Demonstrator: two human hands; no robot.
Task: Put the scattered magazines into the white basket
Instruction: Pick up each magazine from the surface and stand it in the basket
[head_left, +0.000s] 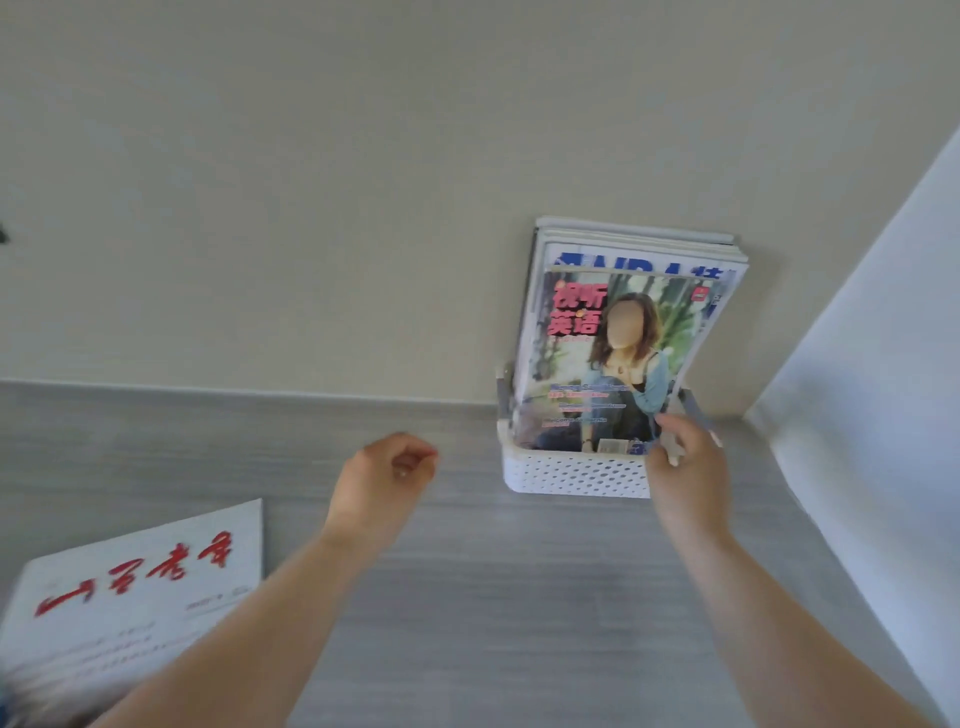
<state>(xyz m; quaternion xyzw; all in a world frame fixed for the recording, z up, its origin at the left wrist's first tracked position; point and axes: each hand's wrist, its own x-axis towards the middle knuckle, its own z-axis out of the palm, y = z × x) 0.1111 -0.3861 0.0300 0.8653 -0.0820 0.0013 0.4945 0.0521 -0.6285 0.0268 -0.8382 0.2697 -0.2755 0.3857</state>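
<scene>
A white perforated basket (571, 475) stands on the grey table against the wall. Several magazines stand upright in it, leaning on the wall. The front one (613, 358) has pink lettering and a seated person on its cover. My right hand (685, 467) is at the basket's right front corner, its fingers on that front magazine's lower right edge. My left hand (389, 478) hovers over the table left of the basket, fingers curled in, holding nothing. A white magazine with red brush lettering (135, 592) lies flat at the lower left.
The grey wood-grain table (493, 597) meets a beige wall (363, 208) at the back. A pale panel (883, 389) rises at the right, close beside the basket.
</scene>
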